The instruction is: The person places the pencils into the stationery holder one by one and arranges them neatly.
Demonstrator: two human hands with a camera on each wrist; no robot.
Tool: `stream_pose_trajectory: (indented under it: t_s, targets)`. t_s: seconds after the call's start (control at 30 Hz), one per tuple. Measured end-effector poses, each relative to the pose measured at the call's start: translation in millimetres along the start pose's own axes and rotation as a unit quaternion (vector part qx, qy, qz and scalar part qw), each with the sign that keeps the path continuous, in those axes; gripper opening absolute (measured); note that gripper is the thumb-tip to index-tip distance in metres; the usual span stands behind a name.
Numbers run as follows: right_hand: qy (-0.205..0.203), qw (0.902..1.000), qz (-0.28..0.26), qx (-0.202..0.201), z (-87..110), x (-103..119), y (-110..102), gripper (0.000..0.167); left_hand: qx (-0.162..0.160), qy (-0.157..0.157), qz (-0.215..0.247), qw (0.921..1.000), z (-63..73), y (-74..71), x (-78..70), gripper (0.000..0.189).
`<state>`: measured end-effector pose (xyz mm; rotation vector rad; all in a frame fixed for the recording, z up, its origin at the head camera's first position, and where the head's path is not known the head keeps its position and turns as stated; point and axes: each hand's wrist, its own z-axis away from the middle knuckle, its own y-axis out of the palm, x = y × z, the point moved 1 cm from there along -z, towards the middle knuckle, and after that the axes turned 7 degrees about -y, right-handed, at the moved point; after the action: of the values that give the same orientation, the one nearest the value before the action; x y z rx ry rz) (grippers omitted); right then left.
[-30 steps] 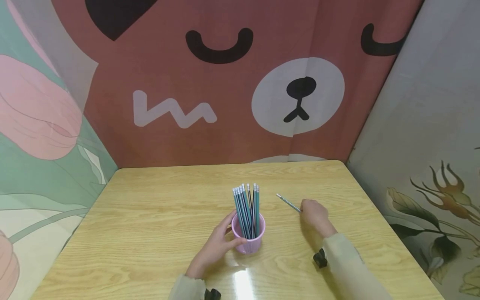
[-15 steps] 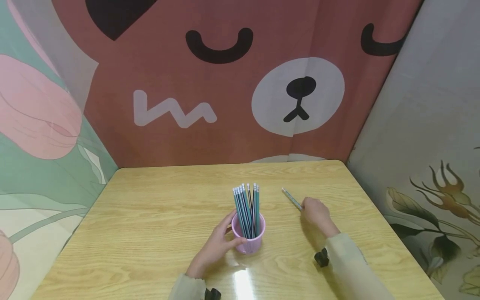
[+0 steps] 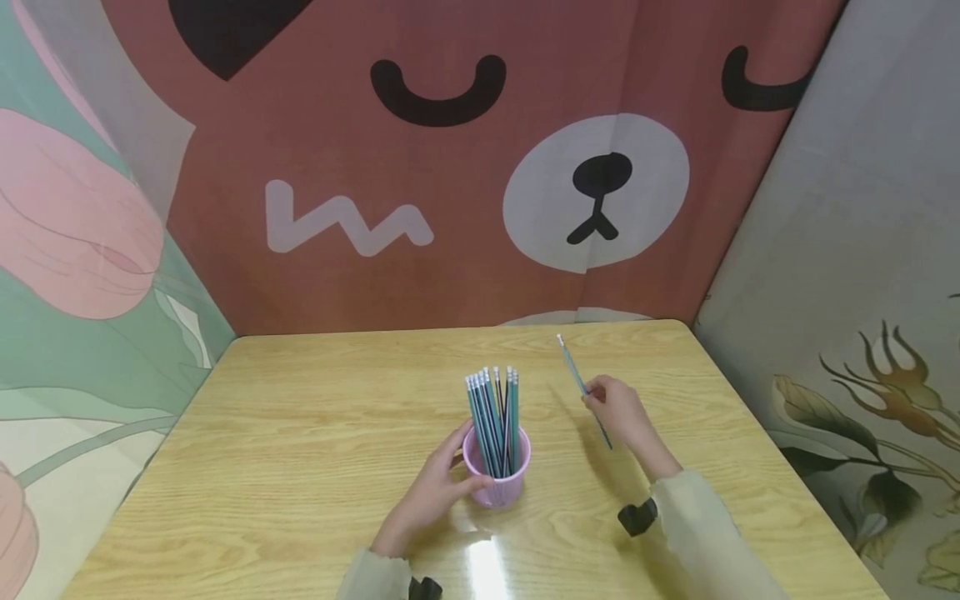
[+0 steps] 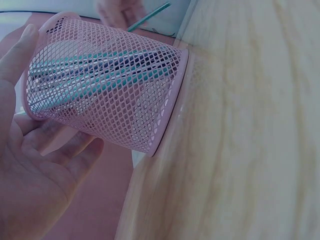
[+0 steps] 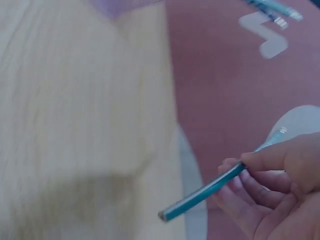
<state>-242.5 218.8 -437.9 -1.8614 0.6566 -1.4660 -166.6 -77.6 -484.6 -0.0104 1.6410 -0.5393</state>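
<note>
A pink mesh pencil cup (image 3: pixel 497 495) stands upright on the wooden table, with several teal and dark striped pencils (image 3: pixel 482 412) leaning inside, white ends up. My left hand (image 3: pixel 438 487) holds the cup from its left side. In the left wrist view the thumb lies at the rim of the cup and the fingers reach round its wall. To the right of it, my right hand (image 3: pixel 621 410) pinches a single teal pencil (image 3: pixel 572 367) between thumb and fingers. This pencil slants above the table, white end up and away; its lower tip (image 5: pixel 163 216) shows in the right wrist view.
The wooden table (image 3: pixel 315 417) ends at the back against a red-brown bear-print cloth (image 3: pixel 337 292). Patterned cloths hang at left and right. A bright reflection lies on the tabletop in front of the cup.
The right hand has raised the pencil from low over the table and turned it steeper, moving slightly up and left. Its lower end now shows below the fingers. The left hand and cup stay put.
</note>
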Motion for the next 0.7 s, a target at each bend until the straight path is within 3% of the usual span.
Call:
stream_pose_trajectory:
  t_s: [0.13, 0.27, 0.53, 0.7]
  targets:
    - [-0.008, 0.9975, -0.06, -0.037, -0.2, 19, -5, 0.02, 0.001, 0.002, 0.001, 1.0, 0.2, 0.1, -0.8, 0.089]
    - [-0.013, 0.988, -0.135, -0.075, 1.8, 37, -10, 0.02, 0.002, 0.002, 0.002, 1.0, 0.8, 0.4, -1.5, 0.088]
    - [-0.011, 0.953, -0.278, -0.121, 13.7, 74, -17, 0.021, 0.005, 0.0, 0.004, 1.0, 1.4, 0.7, -1.5, 0.088]
    - [-0.032, 0.9366, -0.325, -0.126, 21.2, 90, -11, 0.019, 0.002, 0.002, 0.005, 1.0, 1.6, 0.4, -2.1, 0.087]
